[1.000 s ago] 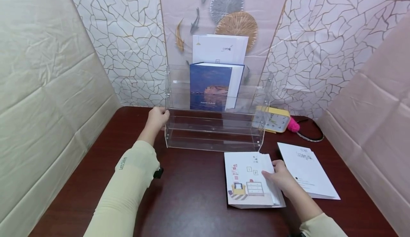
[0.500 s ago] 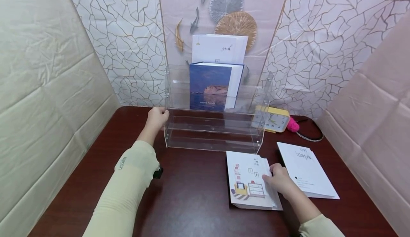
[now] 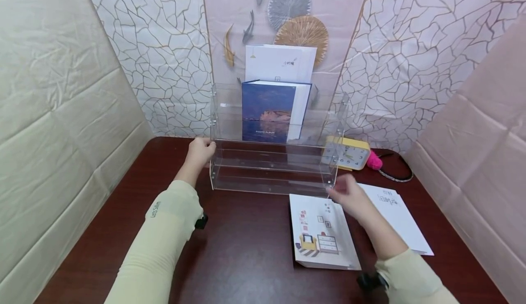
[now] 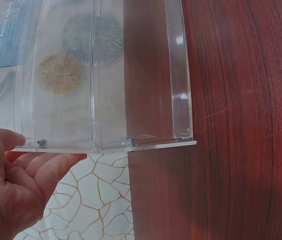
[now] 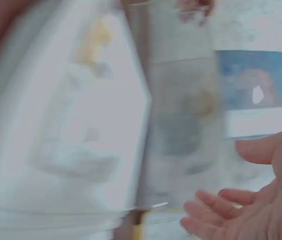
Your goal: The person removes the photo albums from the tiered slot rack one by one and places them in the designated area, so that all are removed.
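**Right hand (image 3: pixel 352 200) moved off the illustrated album (image 3: pixel 324 231) toward the clear rack (image 3: pixel 271 186)**

Head view. Half a second earlier, the right hand was at the illustrated album's right edge; it now hangs by that album's far right corner, near the rack's front right corner. Motion blur prevents telling whether it touches the rack. The illustrated album lies flat on the dark red table (image 3: pixel 238 240), just in front of the rack, with a white booklet (image 3: pixel 400 217) to its right. The left hand (image 3: pixel 200 152) holds the rack's left side. In the rack stand a blue photo album (image 3: pixel 269 112) and, behind it, a taller white album (image 3: pixel 275 62). A yellow clock (image 3: pixel 355 153) stands at the rack's right, beside a pink pompom (image 3: pixel 374 161).

Left wrist view. Thumb and fingers lie on opposite faces of the rack's side panel, pinching its edge.

Right wrist view. Thumb and fingers are spread well apart, holding nothing; the illustrated album appears blurred at left.
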`<state>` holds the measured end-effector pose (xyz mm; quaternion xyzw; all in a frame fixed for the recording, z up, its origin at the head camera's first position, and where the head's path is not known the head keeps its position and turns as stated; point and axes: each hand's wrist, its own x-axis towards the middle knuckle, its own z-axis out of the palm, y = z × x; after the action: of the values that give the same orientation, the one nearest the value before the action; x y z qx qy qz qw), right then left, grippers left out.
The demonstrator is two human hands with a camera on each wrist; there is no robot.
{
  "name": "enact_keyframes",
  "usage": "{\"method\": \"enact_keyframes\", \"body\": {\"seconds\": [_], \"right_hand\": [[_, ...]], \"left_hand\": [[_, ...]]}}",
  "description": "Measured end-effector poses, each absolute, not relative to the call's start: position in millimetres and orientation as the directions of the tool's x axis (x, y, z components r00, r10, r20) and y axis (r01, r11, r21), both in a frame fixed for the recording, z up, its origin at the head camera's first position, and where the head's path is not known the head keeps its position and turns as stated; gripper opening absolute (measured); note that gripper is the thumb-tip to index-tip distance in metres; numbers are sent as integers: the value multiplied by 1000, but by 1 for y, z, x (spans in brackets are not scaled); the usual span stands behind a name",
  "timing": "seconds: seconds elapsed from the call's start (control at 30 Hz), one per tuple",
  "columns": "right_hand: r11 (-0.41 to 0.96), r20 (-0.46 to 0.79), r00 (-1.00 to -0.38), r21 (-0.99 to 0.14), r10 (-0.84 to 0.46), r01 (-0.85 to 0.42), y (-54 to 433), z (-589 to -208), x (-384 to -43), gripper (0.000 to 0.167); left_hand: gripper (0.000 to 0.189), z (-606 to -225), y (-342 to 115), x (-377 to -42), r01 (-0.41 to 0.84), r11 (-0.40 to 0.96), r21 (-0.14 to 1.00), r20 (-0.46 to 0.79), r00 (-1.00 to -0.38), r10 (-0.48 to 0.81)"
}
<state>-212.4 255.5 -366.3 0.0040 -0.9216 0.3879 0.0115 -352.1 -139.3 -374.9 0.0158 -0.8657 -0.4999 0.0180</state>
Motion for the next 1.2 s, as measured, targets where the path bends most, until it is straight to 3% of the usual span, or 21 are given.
{"method": "enact_keyframes", "body": {"seconds": [0.2,0.37,0.7,1.03,1.2], "right_hand": [[622,301,-954,-744,-12,-242,241,-303,-254,54],[556,416,-908,-768,56,-318,224,-270,-290,53],[542,399,-908,-795,129,-272,203,-264,-340,56],[506,357,-921,-830,157,-236,183,-273,-352,66],[585,385,-905,-782,182,-214,173,-279,-357,70]], "left_hand": [[41,-374,-140,-352,-10,511,859,11,-999,-38],[42,-373,-141,-351,-18,506,862,2,-999,-38],[41,-371,-139,-349,-21,495,869,-1,-999,-40],[40,-374,-138,-350,-18,504,864,9,-999,-51],[40,-374,-138,-350,-15,503,864,10,-999,-46]]}}
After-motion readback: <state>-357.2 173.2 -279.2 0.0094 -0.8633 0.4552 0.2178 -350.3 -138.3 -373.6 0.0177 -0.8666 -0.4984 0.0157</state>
